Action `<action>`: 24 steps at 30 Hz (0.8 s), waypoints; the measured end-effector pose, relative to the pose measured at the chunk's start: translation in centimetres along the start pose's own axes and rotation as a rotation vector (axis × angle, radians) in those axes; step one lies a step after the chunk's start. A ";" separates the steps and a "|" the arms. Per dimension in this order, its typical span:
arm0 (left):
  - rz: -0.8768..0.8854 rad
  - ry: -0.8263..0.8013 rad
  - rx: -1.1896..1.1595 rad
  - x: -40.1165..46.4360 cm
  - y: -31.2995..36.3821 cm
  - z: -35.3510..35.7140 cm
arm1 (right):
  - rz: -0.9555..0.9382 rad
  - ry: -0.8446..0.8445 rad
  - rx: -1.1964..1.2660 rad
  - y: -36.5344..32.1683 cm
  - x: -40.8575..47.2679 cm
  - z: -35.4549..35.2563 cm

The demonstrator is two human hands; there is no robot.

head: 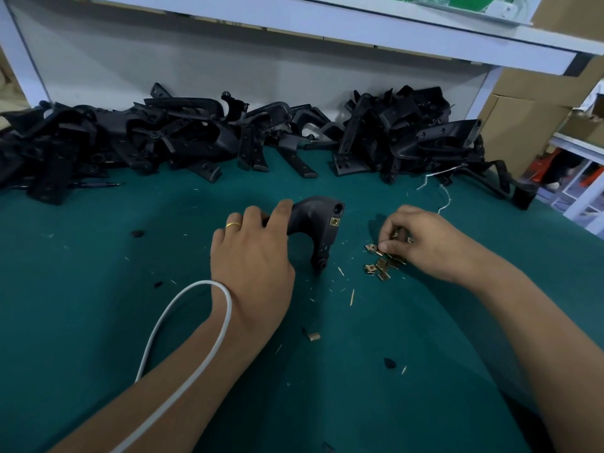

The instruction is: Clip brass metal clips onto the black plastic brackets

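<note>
A curved black plastic bracket point(315, 223) stands on the green table mat in the middle of the view. One brass clip point(335, 221) sits on its upper right end. My left hand point(251, 253) grips the bracket's left arm, fingers curled over it. To the right lies a small heap of loose brass clips point(380, 263). My right hand point(421, 240) hovers over that heap, and its fingertips pinch a brass clip point(396, 236) at the top of the pile.
A long heap of black brackets point(228, 138) fills the back of the green table point(98, 273) under a white shelf point(359, 31). A white cable point(183, 325) loops over my left forearm. Small scraps and chips lie scattered on the mat. Cardboard boxes point(523, 119) stand at the right.
</note>
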State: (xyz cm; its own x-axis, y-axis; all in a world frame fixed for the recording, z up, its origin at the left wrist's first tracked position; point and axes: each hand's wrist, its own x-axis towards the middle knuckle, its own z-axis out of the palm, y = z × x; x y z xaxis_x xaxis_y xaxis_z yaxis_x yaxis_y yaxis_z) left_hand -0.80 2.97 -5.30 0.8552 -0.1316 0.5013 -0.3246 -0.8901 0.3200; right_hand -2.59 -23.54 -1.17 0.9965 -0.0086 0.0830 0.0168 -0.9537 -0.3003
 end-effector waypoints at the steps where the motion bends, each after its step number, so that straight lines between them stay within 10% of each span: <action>1: 0.001 0.001 0.000 0.0 0.0 0.0 | -0.006 -0.003 0.012 0.0 0.0 0.1; 24: 0.004 0.011 -0.010 0.0 0.1 0.0 | -0.168 0.163 0.654 -2.4 0.3 1.7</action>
State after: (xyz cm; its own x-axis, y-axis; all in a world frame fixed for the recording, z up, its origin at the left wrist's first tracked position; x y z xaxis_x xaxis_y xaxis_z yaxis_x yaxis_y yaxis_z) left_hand -0.85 2.86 -5.23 0.8493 -0.1303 0.5115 -0.3322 -0.8850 0.3261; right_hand -2.17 -20.74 -2.00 0.9521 0.0295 0.3045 0.2664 -0.5691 -0.7779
